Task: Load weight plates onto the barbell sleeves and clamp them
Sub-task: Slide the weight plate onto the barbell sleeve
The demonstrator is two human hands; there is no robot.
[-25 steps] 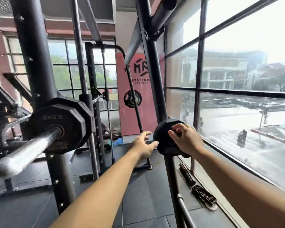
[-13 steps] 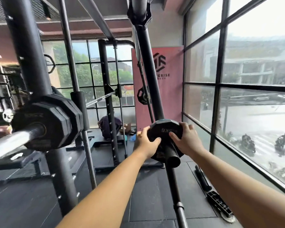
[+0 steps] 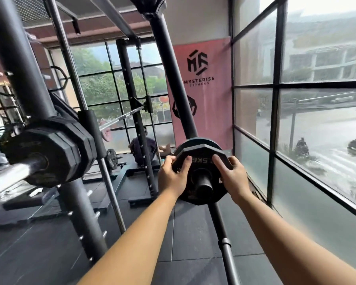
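Both hands on it! | left hand [image 3: 171,178] curls round the small plate [image 3: 201,160] at its left edge, thumb on the face | right hand [image 3: 234,177] clamps the right edge | plate sits on the storage peg [image 3: 203,187] | barbell sleeve [image 3: 7,178] well left, carrying black plates [image 3: 51,151]

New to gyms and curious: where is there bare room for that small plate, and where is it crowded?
Free: the chrome barbell sleeve outboard of its loaded plates, and the floor mat between rack upright and slanted post. Crowded: the storage peg, carrying small plate and round plate.
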